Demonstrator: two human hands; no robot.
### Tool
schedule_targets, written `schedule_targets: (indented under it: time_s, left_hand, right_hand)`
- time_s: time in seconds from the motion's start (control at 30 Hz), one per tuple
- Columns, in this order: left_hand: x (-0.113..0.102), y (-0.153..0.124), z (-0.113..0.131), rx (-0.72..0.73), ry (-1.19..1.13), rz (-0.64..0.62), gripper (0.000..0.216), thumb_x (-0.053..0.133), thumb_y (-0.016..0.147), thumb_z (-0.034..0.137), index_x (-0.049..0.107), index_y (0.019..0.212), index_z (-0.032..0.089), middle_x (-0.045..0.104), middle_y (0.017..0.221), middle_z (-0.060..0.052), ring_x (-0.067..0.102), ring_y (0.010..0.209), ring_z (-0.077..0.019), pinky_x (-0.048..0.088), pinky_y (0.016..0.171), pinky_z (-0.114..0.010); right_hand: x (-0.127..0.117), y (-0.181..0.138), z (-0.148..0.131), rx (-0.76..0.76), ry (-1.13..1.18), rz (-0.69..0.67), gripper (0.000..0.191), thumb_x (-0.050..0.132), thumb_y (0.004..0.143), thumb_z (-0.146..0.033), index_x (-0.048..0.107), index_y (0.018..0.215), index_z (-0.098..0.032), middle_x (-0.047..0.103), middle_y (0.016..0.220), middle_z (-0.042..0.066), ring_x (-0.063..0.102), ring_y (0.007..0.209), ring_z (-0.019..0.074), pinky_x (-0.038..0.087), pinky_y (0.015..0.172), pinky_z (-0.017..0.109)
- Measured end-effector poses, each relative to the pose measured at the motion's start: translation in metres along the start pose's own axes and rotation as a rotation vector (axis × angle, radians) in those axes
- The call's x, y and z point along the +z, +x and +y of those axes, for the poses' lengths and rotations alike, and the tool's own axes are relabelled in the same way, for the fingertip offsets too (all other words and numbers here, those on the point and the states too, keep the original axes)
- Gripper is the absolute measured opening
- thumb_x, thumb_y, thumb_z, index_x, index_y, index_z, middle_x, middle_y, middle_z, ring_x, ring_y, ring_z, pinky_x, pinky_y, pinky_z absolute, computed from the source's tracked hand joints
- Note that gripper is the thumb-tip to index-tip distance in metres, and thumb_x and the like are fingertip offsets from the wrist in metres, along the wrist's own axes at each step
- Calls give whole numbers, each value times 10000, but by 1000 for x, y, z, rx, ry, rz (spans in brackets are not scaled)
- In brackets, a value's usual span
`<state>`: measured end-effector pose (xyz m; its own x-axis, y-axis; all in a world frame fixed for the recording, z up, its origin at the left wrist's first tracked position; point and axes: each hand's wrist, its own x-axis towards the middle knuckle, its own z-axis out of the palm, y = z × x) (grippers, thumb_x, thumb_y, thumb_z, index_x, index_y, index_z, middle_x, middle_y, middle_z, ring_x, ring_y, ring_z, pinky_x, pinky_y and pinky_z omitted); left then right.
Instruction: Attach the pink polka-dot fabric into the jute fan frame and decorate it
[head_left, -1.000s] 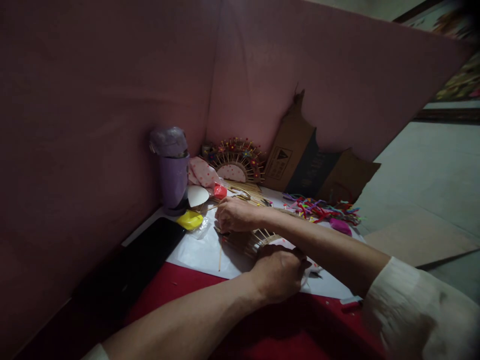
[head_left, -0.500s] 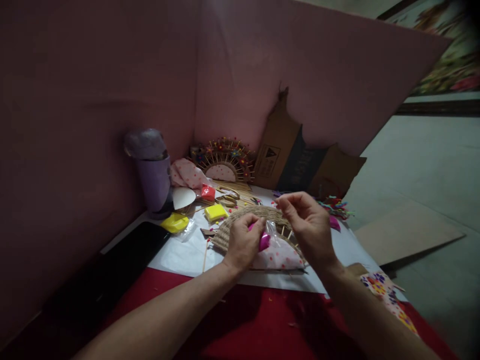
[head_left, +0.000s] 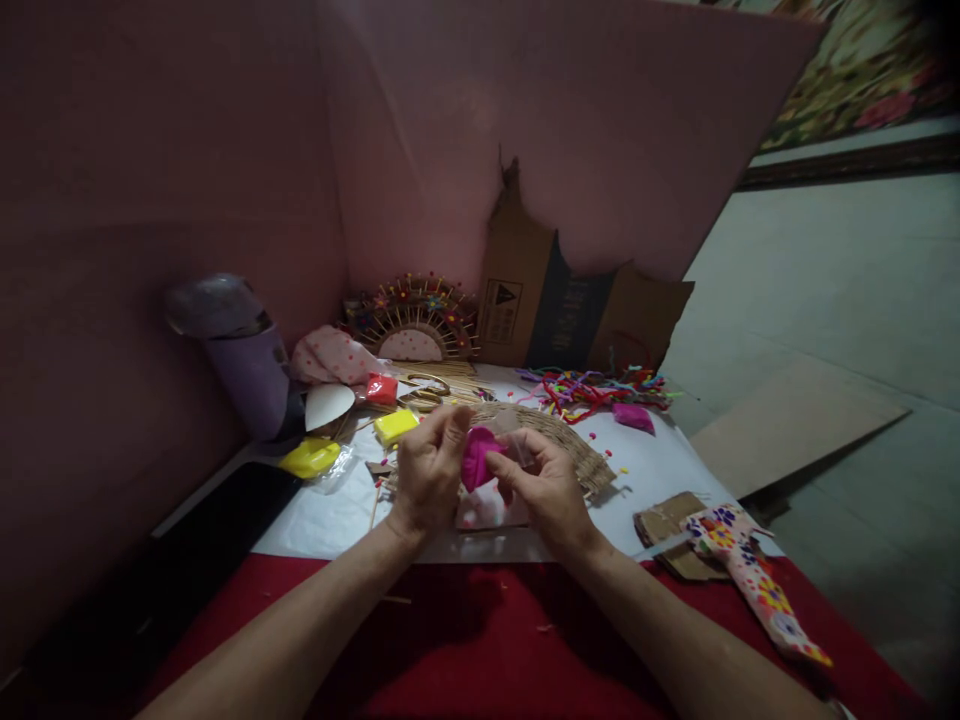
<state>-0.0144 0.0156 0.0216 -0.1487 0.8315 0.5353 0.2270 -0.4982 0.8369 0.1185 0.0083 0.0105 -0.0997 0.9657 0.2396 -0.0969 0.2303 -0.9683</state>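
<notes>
My left hand [head_left: 429, 472] is closed at the left side of a lump of magenta modelling clay [head_left: 480, 460], which shows between my two hands. From the other side, the thumb and fingers of my right hand [head_left: 546, 490] pinch the clay's edge. Clear plastic wrapping shows by the right fingers. Beneath my hands lies a half-round woven twine piece [head_left: 592, 462] with a pink dotted panel [head_left: 491, 512] at its base. My hands cover much of it. Small coloured balls on sticks stand near its right rim.
Packets of yellow clay [head_left: 395, 427], red clay [head_left: 381, 388] and magenta clay [head_left: 634, 418] lie around. Behind are a finished fan-shaped piece [head_left: 412, 345], pipe cleaners [head_left: 577, 390] and torn cardboard [head_left: 517, 300]. A purple tumbler [head_left: 247, 370] stands left; a floral glue gun [head_left: 750, 570] lies right.
My right hand has come down and left to the magenta clay, meeting my left hand. The view has shifted right, bringing the whole glue gun into sight.
</notes>
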Motion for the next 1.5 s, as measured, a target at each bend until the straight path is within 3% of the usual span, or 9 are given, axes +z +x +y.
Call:
schedule_targets:
  time_s: [0.07,0.13,0.23,0.37,0.57,0.83,1.3,1.5]
  left_hand:
    - [-12,16,3,31,112,103,326,435,870,411,609,734,170,567,624,6,514,563,-120,407,558,-228]
    - [-26,33,4,45,238,76,253,481,841,362,596,749,156,588,624,0,561,586,-128,432,573,-225]
    - [-47,52,5,14,752,-201,294,398,860,342,617,833,148,652,726,-38,613,662,-155,431,566,-231]
    - [-67,55,8,2,1013,-374,150,532,741,247,659,699,181,657,673,-60,605,657,-213,374,552,-273]
    - [-84,39,12,57,1268,-650,202,484,738,150,652,633,191,648,655,-74,599,649,-213,370,590,-288]
    - [-94,28,7,157,1381,-806,268,410,824,169,673,857,201,701,863,-114,641,787,-247,424,647,-314]
    - [-96,28,-2,298,1375,-931,230,420,812,99,634,819,182,680,824,-96,627,667,-197,415,602,-293]
    - [-96,30,-2,247,1325,-930,226,431,810,111,639,766,186,684,788,-88,622,661,-191,407,608,-289]
  right_hand:
    - [-3,2,1,-64,-1,64,277,697,682,-396,563,777,-173,532,576,-52,433,432,73,367,423,211]
    - [-6,5,2,-123,-11,116,256,691,689,-380,566,780,-175,544,591,-44,445,445,78,380,433,217]
    - [-7,7,4,-186,-19,157,230,683,696,-361,566,777,-181,557,597,-38,464,460,86,389,438,220]
    - [-7,6,6,-222,-9,163,202,674,707,-336,563,788,-189,588,631,-28,508,502,102,403,456,229]
    - [-8,4,9,-240,-2,150,185,659,738,-316,566,828,-184,616,679,-16,553,568,116,442,524,249]
    - [-11,5,10,-272,-28,138,166,652,748,-306,580,835,-185,637,704,-8,579,609,128,465,585,268]
    - [-12,7,10,-299,-58,157,152,657,738,-291,578,813,-184,626,673,-18,568,585,124,449,556,255]
    - [-13,7,10,-295,-67,162,165,662,732,-301,586,815,-181,649,705,1,595,625,138,468,588,265]
